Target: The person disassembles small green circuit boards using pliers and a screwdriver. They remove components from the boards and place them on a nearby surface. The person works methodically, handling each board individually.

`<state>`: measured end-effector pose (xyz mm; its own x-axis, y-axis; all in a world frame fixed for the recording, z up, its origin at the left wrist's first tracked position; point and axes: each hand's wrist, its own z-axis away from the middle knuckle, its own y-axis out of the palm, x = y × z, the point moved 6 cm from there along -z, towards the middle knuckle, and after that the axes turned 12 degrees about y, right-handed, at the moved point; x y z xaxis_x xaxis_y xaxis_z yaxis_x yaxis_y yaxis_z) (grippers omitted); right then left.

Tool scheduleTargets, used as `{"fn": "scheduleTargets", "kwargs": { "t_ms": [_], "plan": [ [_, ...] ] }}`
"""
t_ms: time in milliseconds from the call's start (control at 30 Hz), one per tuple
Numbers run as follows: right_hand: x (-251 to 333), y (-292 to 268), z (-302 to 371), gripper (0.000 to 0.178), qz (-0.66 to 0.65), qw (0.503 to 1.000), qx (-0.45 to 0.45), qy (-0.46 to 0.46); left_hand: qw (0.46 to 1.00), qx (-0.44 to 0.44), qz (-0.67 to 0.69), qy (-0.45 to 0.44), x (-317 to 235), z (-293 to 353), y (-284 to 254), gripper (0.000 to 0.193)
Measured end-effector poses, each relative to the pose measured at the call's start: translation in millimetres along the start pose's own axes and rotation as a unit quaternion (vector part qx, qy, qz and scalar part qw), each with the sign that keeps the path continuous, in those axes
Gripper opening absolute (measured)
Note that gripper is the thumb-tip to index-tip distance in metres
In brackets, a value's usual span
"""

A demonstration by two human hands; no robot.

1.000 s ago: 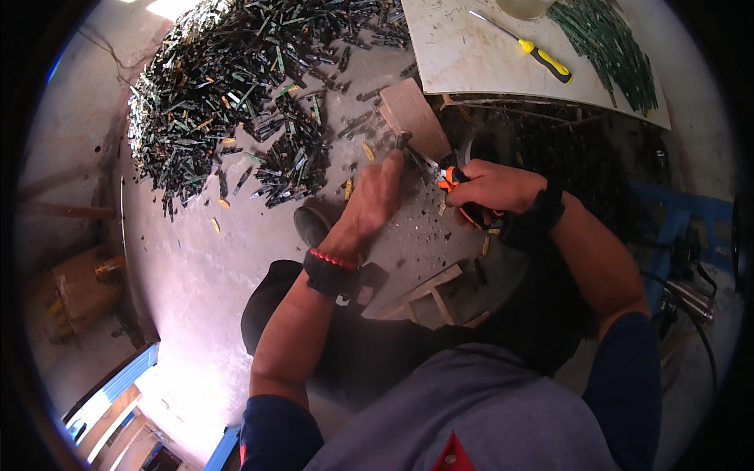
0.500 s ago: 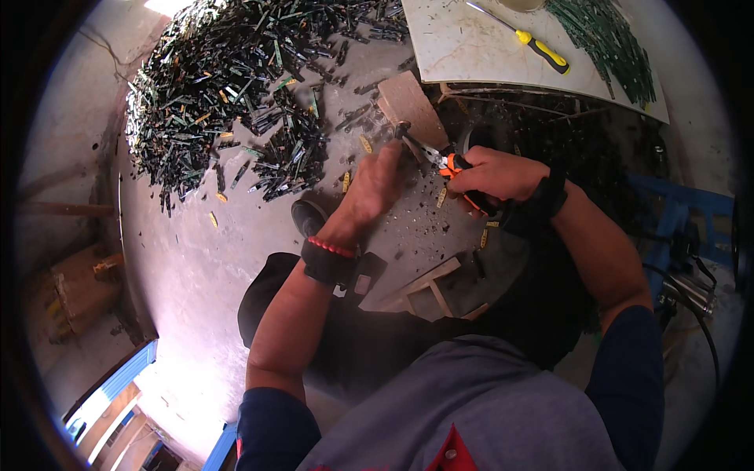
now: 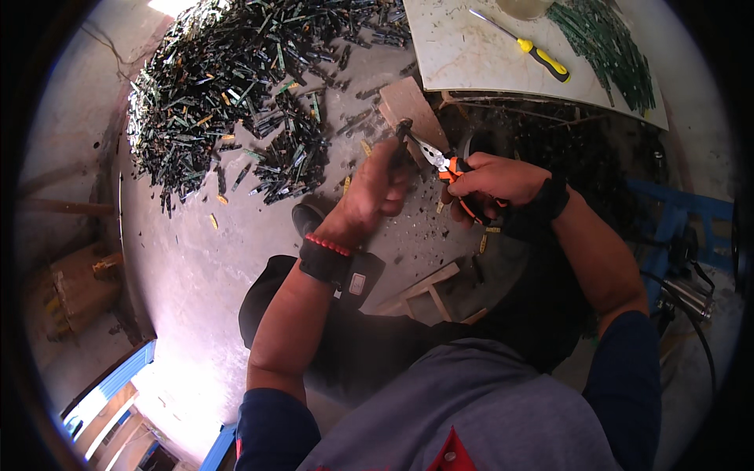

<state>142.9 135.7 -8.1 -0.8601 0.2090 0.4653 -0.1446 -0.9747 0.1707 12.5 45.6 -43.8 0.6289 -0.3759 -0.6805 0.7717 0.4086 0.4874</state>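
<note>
Gripping pliers point(image 3: 451, 168) in your right hand point(image 3: 504, 179), left hand point(image 3: 369, 188) pinching a dark piece point(image 3: 403, 128) at 12 o'clock, by the brick point(image 3: 418, 108). Jaw bite's hard to see; brace the piece, align tips squarely.

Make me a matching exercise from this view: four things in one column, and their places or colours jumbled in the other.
Things:
1. Pliers
2. Screwdriver
3. Bead bracelet
4. Heap of dark strips

Places and colours:
A. Red, at the wrist of the left hand
B. Spread over the floor at the upper left
C. Orange-handled, gripped in the right hand
D. Yellow and black handle, lying on the white board

Right pairs: 1-C, 2-D, 3-A, 4-B.
</note>
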Motion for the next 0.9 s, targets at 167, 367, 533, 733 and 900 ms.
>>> {"fn": "scheduleTargets", "kwargs": {
  "t_ms": [167,367,533,733,900],
  "plan": [
    [0.7,0.4,-0.7,0.025,-0.021,1.000,0.005,-0.003,0.998,0.016,0.047,-0.029,2.0,-1.0,-0.7,0.050],
    [1.7,4.1,-1.5,0.026,-0.028,0.999,0.024,-0.017,0.989,0.043,0.124,-0.064,2.9,-1.8,0.6,0.051],
    [-0.4,5.2,0.4,0.026,-0.049,0.999,0.013,0.007,0.991,0.048,0.112,-0.049,5.2,-1.0,-1.2,0.051],
    [-5.7,4.8,-0.5,0.022,-0.044,0.998,0.004,0.036,0.999,0.026,0.040,-0.027,6.6,1.8,-2.8,0.052],
    [-6.5,3.6,-1.5,0.019,-0.028,0.998,-0.021,0.046,0.996,0.026,-0.063,0.055,2.1,4.6,-4.8,0.052]
  ]
}}
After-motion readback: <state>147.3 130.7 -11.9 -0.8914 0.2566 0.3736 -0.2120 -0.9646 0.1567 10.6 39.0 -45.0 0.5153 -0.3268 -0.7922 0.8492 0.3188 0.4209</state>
